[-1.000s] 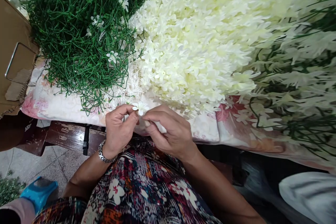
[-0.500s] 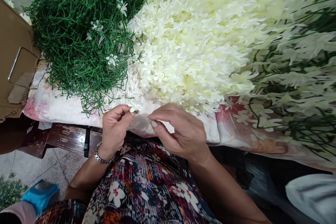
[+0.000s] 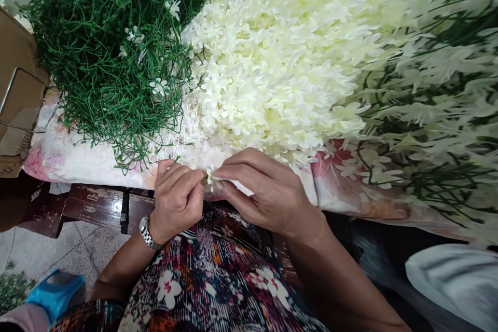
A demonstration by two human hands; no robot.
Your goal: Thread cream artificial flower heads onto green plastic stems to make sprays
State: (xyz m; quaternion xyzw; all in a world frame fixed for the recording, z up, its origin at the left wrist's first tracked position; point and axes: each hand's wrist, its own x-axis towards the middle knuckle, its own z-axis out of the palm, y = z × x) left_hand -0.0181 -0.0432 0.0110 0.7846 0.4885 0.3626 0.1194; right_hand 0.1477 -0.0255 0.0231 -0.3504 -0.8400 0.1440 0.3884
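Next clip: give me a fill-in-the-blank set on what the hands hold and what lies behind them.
The small white fabric flower is pinched by the left hand and right hand, so ____ hands grip it.
The silver metal wristwatch is on the ____ wrist.
The tangled heap of thin plastic stems beside the cream fabric petal pile is ____.
Missing words: both; left; green.

No legible text or labels.
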